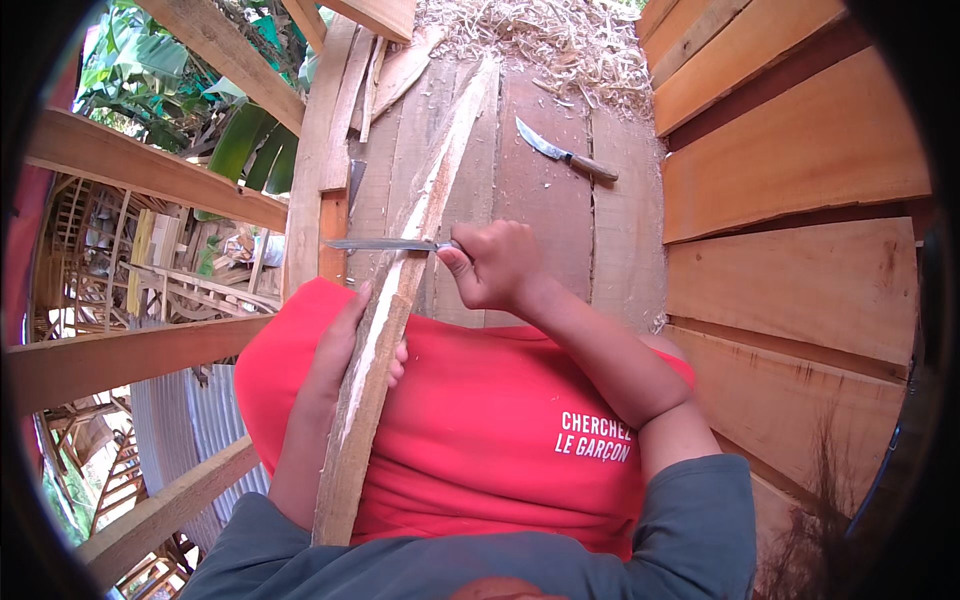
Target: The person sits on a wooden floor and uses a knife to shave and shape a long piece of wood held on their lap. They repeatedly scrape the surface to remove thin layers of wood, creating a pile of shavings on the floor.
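A long strip of wood [352, 430] slants from my lap up across the plank floor, its upper face pale and freshly cut in places. My left hand [345, 345] wraps around its lower half, with fingertips showing at the right edge. In my right hand [492, 262] is a knife [385, 245], gripped by its handle, which the fingers mostly hide. The blade lies crosswise over the wood, above my left hand, pointing left. A second knife [550, 147] with a curved blade and brown handle rests on the floor, beyond my right hand.
Curly wood shavings [560, 45] heap at the far end of the plank floor [545, 210]. Loose boards [345, 95] lie at the far left. An orange-brown plank wall [790, 260] rises on the right; open wooden rails [160, 180] run along the left. Red cloth [490, 430] covers my lap.
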A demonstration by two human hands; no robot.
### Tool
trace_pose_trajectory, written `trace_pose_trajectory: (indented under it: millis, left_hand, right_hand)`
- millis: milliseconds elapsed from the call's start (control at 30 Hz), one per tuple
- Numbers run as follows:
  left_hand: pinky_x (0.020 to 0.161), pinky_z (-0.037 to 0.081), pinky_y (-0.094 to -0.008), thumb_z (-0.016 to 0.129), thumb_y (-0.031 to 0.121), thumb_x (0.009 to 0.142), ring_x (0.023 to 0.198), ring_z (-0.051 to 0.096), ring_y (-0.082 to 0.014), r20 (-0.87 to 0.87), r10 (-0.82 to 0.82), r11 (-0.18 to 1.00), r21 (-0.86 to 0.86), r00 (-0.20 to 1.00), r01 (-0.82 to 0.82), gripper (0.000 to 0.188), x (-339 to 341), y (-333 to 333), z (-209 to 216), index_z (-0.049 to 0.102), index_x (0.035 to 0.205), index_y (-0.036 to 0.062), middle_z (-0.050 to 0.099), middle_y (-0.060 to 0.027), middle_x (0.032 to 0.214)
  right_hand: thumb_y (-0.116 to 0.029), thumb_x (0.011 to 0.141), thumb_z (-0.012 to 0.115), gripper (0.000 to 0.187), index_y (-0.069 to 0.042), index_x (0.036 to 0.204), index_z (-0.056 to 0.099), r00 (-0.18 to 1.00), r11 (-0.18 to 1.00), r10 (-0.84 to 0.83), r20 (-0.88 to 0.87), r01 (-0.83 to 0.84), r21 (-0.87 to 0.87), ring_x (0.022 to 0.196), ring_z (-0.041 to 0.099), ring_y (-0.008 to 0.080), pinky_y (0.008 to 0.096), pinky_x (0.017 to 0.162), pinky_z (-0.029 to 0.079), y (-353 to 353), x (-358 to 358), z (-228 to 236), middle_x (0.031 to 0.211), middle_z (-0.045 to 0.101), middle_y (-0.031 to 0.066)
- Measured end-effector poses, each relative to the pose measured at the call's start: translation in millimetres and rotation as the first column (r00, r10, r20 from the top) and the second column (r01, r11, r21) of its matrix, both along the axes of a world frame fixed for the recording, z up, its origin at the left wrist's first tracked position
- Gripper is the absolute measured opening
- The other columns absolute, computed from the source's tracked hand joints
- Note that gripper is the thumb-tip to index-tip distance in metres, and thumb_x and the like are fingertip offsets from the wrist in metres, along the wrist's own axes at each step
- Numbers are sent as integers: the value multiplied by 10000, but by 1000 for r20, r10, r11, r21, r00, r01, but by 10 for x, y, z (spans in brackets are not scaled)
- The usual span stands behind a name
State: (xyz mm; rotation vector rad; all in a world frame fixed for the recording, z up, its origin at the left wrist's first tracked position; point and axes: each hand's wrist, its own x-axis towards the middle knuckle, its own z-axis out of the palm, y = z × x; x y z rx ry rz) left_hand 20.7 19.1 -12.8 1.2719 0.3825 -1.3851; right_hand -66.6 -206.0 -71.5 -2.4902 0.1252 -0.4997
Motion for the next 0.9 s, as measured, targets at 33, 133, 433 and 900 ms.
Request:
trace_pose_trajectory:
  millis: [33,133,433,900]
  left_hand:
    - [389,523,-299,423,621,1022,453,622,-198,-13,17,1000,-13,1000,-17,602,34,11,-24,629,1040,57,619,-110,636]
    - [396,526,-298,436,633,1012,467,622,-194,-1,-27,999,-21,1000,27,599,-81,38,22,614,1077,65,625,-113,660]
    - [381,511,-295,454,631,1007,460,606,-190,-20,-13,999,-48,1000,12,572,-83,26,-19,615,1085,88,620,-108,664]
    - [394,507,-283,434,613,1021,454,596,-179,10,-35,996,-87,999,36,572,-75,78,13,621,1114,80,611,-100,664]
  right_hand:
    - [-441,986,544,478,-91,664,500,998,998,-66,-23,65,-3,440,550,369,458,432,414,59,4,7,497,499,148]
    - [-427,989,543,457,-98,672,522,993,995,-103,-52,104,10,446,556,370,462,440,422,-260,87,-21,493,499,144]
    - [-419,1002,539,469,-98,660,531,999,1000,-28,30,28,3,437,535,361,465,434,403,-251,20,-24,486,474,129]
    - [-370,982,575,437,-89,647,567,1000,999,-3,-9,3,-40,510,602,384,491,483,454,-231,-30,33,528,547,162]
